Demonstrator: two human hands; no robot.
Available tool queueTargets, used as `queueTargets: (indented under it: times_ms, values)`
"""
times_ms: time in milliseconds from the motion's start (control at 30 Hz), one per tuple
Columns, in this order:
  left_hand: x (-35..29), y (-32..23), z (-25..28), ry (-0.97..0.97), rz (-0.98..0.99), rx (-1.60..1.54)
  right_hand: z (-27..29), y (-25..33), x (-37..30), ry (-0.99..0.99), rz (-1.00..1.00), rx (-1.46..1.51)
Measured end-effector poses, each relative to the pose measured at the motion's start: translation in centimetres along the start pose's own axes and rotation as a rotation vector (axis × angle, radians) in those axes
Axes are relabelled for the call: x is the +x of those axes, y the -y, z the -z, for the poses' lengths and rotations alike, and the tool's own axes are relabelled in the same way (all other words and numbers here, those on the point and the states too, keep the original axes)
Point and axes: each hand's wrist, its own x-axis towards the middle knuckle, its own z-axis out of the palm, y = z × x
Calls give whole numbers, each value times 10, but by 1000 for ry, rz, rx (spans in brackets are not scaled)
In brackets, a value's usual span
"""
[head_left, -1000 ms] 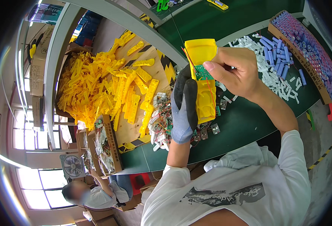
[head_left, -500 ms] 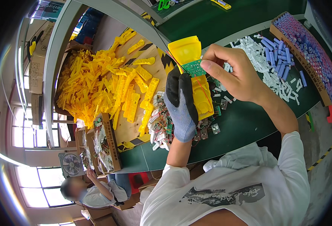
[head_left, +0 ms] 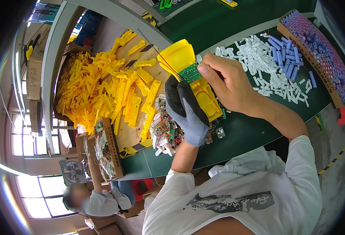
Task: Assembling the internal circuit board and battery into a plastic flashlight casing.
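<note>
My left hand (head_left: 190, 117), in a grey glove with black fingers, is closed around a long yellow plastic housing (head_left: 176, 53). Across its middle lies a small green circuit board (head_left: 189, 73), tilted, with red wires running along the housing. A thin dark wire (head_left: 147, 41) sticks out toward the upper left. My bare right hand (head_left: 229, 80) has its thumb and bent fingers pinched at the board's right edge. Its other fingertips are hidden. Beneath my left hand is a heap of wired circuit boards and white parts (head_left: 165, 131) on the green table (head_left: 254, 129).
Yellow housings (head_left: 86, 90) are piled at the left on a wooden board. White plastic pieces (head_left: 254, 55) and purple battery cells (head_left: 290, 55) lie at the right, beside a carton of cells (head_left: 317, 51). A metal post (head_left: 121, 15) crosses the far left. Another person (head_left: 102, 203) sits at lower left.
Both my hands have shifted slightly left with the housing, which now leans further to the left. The board has tilted with it. The other person's arm has moved.
</note>
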Motion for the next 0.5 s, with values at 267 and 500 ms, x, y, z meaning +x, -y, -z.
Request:
queueTargets:
  times_ms: [267,500]
  values:
    - [10,4,-4,56,1,-237,-13,-9,-4,-54,-81,113]
    - [15,3,2,187,130,-187,-6,-14,-2,13,-117,141]
